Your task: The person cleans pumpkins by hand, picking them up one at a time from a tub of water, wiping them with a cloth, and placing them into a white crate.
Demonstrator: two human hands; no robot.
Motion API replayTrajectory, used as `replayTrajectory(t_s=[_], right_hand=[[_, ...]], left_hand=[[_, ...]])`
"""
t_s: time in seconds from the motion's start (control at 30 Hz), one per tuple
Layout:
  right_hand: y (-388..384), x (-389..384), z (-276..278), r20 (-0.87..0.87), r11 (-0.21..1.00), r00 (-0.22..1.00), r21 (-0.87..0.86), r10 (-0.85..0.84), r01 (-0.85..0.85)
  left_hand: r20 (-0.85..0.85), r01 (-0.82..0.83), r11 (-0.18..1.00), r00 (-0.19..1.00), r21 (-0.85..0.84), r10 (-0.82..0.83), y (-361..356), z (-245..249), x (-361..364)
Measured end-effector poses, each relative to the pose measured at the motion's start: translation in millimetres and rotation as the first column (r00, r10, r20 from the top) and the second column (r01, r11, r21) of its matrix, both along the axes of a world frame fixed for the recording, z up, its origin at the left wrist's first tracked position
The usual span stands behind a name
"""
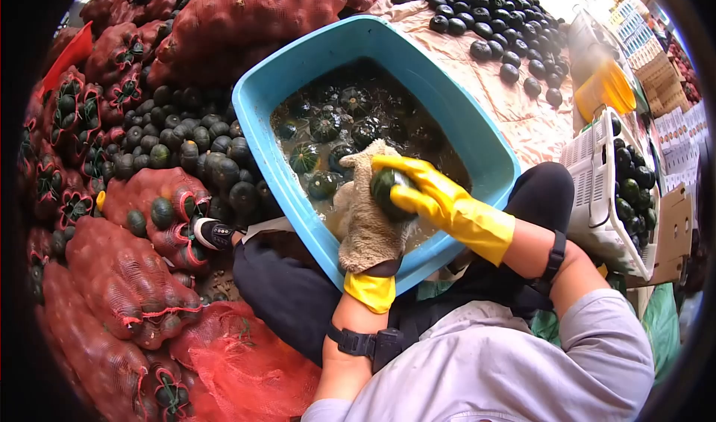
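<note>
A blue tub [257,135] of murky water stands in front of me, with several dark green squashes [325,126] floating in it. Over the tub's near side, both hands hold one small green squash [389,191] between them. My right hand [436,198], in a yellow rubber glove, is closed around its right side and top. A rough tan scrubbing mitt [365,213] covers my left hand [373,224], which presses against the squash's left side; a yellow glove cuff shows at that wrist. The mitt hides the left fingers.
Red mesh sacks of squashes [123,273] lie to the left, beside a pile of loose squashes [179,138]. More squashes [514,38] are spread on a pale sheet [529,123] at back right. A white crate [597,191] of squashes stands on the right.
</note>
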State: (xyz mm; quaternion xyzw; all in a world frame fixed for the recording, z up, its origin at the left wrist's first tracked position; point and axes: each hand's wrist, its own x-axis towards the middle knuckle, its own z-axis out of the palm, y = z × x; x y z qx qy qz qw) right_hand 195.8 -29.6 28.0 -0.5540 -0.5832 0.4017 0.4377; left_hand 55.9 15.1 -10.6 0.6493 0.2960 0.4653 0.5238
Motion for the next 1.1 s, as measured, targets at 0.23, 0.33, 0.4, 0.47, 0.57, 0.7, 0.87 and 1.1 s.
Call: replayTrajectory(t_s=[0.23,0.33,0.4,0.47,0.57,0.7,0.87,1.1], right_hand=[[2,-38,-3,-0.072,0.983,0.987,0.103,-0.145,0.152],[15,-32,-29,-0.655,0.949,0.696,-0.111,-0.294,0.296],[15,-35,-51,-0.431,0.905,0.822,0.024,-0.373,0.424],[12,-22,-39,-0.071,0.950,0.955,0.108,-0.288,0.294],[4,8,6,0.391,0.979,0.899,-0.140,0.195,-0.151],[4,1,-24,-0.388,0.946,0.920,-0.314,-0.050,-0.081],[-9,-18,-64,0.185,0.942,0.947,-0.161,-0.264,0.294],[4,-21,-29,-0.421,0.959,0.873,-0.239,-0.247,0.156]], left_hand=[[-0.360,0.088,0.992,0.932,0.094,-0.049,28,-39,-19],[-0.235,-0.052,0.998,0.970,0.035,0.059,11,-23,-14],[-0.183,-0.098,0.995,0.978,0.005,0.098,4,-16,-13],[-0.162,-0.096,0.995,0.982,0.036,0.100,1,-10,-20],[-0.141,-0.066,0.985,0.986,0.160,0.089,5,-6,-33],[-0.031,-0.083,0.986,0.996,-0.146,0.079,13,-13,-27],[0.109,-0.122,0.912,0.978,-0.390,0.178,-10,-11,-21],[0.531,0.232,0.695,0.810,-0.680,0.249,16,-4,-11]])
